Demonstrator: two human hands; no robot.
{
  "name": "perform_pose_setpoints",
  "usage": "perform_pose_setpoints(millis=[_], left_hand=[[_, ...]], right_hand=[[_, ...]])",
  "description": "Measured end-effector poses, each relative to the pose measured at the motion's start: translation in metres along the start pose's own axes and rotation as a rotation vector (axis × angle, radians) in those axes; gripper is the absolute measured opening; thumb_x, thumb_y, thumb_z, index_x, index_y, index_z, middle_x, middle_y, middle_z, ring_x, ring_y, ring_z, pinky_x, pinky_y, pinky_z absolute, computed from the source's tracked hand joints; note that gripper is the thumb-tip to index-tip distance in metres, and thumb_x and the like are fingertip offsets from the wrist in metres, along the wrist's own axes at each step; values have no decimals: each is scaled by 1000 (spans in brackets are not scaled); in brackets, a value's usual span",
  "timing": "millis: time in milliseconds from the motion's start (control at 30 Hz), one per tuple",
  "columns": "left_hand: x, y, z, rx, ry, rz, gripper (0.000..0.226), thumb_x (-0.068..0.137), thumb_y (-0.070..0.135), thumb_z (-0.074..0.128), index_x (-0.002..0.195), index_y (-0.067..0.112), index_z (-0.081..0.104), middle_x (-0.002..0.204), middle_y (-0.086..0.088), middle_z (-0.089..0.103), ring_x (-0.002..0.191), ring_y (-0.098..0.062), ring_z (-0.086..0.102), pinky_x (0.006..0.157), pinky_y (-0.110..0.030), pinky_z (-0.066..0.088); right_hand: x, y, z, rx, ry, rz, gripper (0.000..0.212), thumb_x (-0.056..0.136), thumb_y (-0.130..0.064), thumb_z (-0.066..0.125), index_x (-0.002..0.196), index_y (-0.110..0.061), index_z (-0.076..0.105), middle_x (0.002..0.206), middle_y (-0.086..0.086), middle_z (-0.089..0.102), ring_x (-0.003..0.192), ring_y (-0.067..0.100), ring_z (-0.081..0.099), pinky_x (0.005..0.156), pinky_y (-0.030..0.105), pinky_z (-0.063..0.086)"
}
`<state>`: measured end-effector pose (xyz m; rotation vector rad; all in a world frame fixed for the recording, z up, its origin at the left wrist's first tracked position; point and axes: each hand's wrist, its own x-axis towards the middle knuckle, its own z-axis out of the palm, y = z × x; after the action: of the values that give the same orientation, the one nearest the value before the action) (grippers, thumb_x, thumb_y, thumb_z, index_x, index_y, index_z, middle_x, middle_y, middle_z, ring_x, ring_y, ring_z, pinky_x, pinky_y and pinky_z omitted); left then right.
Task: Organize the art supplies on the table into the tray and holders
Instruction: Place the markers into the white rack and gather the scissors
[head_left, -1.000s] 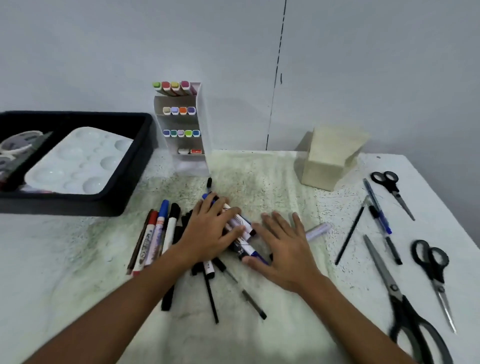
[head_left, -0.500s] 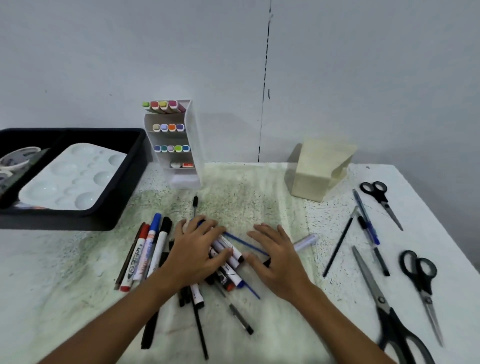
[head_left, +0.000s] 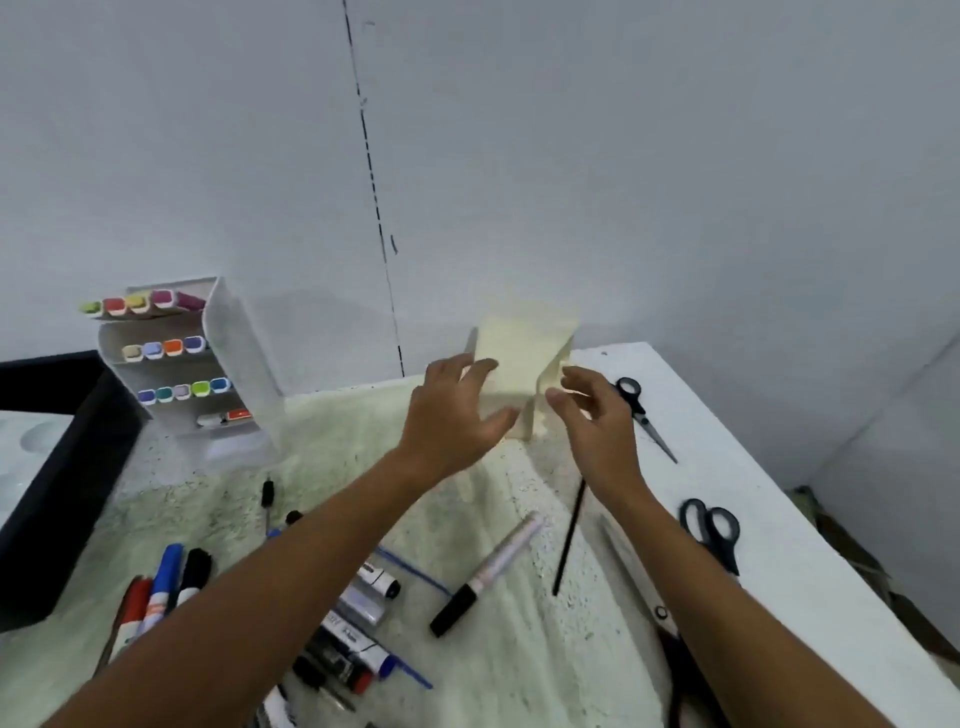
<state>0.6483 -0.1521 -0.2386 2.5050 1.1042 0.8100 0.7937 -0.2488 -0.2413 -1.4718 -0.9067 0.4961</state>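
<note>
A cream holder (head_left: 522, 358) stands at the back of the table against the wall. My left hand (head_left: 452, 415) hovers just in front of its left side, fingers spread and holding nothing. My right hand (head_left: 597, 415) is beside its right side, fingers loosely bent and holding nothing. A pile of markers and pens (head_left: 358, 618) lies near the front under my left forearm. A white marker with a black cap (head_left: 488, 577) lies alone to the right of the pile. A black tray (head_left: 62, 483) sits at the far left.
A white tiered holder (head_left: 228, 374) with coloured markers stands at the back left. Small black scissors (head_left: 641, 410) lie right of the cream holder, another pair (head_left: 714, 530) nearer me. A thin black pen (head_left: 569, 535) lies between my arms. The table's right edge (head_left: 810, 525) drops off.
Both hands have lifted off the marker pile and reached back to the cream holder. The view has tilted up and shifted right.
</note>
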Motion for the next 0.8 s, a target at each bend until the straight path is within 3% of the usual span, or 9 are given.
perform_pose_setpoints(millis=[67, 133, 233, 367, 467, 533, 600, 700, 800], left_hand=[[26, 17, 14, 67, -54, -22, 72, 81, 64, 52, 139, 21, 48, 143, -12, 43, 136, -30, 31, 103, -52, 38], [44, 26, 29, 206, -144, -47, 72, 86, 66, 49, 145, 28, 35, 153, -10, 28, 144, -33, 13, 109, -54, 29], [54, 30, 42, 310, -195, -53, 67, 90, 64, 42, 147, 32, 27, 153, -10, 21, 143, -37, 7, 105, -57, 31], [49, 22, 43, 320, -107, -27, 56, 96, 54, 31, 146, 31, 34, 149, -10, 31, 139, -37, 20, 96, -56, 43], [41, 10, 35, 84, 7, -85, 62, 91, 58, 24, 144, 29, 41, 145, -11, 40, 136, -36, 28, 95, -54, 46], [36, -6, 33, -138, 4, -160, 60, 94, 58, 28, 147, 30, 37, 147, -10, 40, 138, -30, 29, 108, -49, 35], [27, -22, 29, -353, 20, -188, 64, 93, 63, 28, 148, 30, 34, 143, -3, 46, 134, -21, 38, 111, -47, 32], [6, -36, 16, -552, 36, -246, 62, 95, 56, 37, 151, 31, 24, 140, 18, 38, 126, 2, 39, 106, -23, 34], [-13, -43, -11, -582, 16, -273, 60, 95, 52, 38, 148, 40, 13, 140, 28, 26, 130, 4, 33, 98, -8, 30]], right_hand=[[10, 10, -13, 40, 54, 77, 28, 91, -21, 65, 119, -20, 60, 113, -4, 62, 105, 12, 61, 96, 35, 51], [15, 19, -22, 46, 57, 137, 29, 92, -23, 64, 121, -22, 59, 114, -4, 60, 108, 14, 59, 98, 46, 49], [16, 28, -26, 30, 17, 194, 35, 93, -28, 62, 127, -26, 55, 120, -1, 57, 111, 12, 57, 100, 46, 48], [18, 30, -18, 26, -31, 230, 47, 92, -29, 63, 137, -25, 48, 134, -1, 51, 118, 13, 53, 105, 44, 44], [20, 26, -6, 24, -100, 239, 60, 94, -26, 61, 147, -26, 34, 146, -7, 40, 116, 7, 52, 102, 33, 44], [19, 23, 5, 111, -209, 246, 67, 95, -21, 59, 150, -28, 23, 136, -14, 39, 94, -7, 60, 85, 17, 47], [18, 21, 20, 182, -365, 208, 63, 95, -12, 58, 144, -33, 25, 130, -17, 49, 89, -7, 65, 71, 14, 51], [14, 18, 44, 122, -495, 82, 72, 88, -15, 70, 142, -35, 27, 132, -1, 56, 117, 15, 60, 85, 31, 55], [12, 15, 60, 57, -608, 14, 87, 80, -14, 77, 144, -39, 23, 138, 1, 52, 124, 21, 55, 95, 47, 52]])
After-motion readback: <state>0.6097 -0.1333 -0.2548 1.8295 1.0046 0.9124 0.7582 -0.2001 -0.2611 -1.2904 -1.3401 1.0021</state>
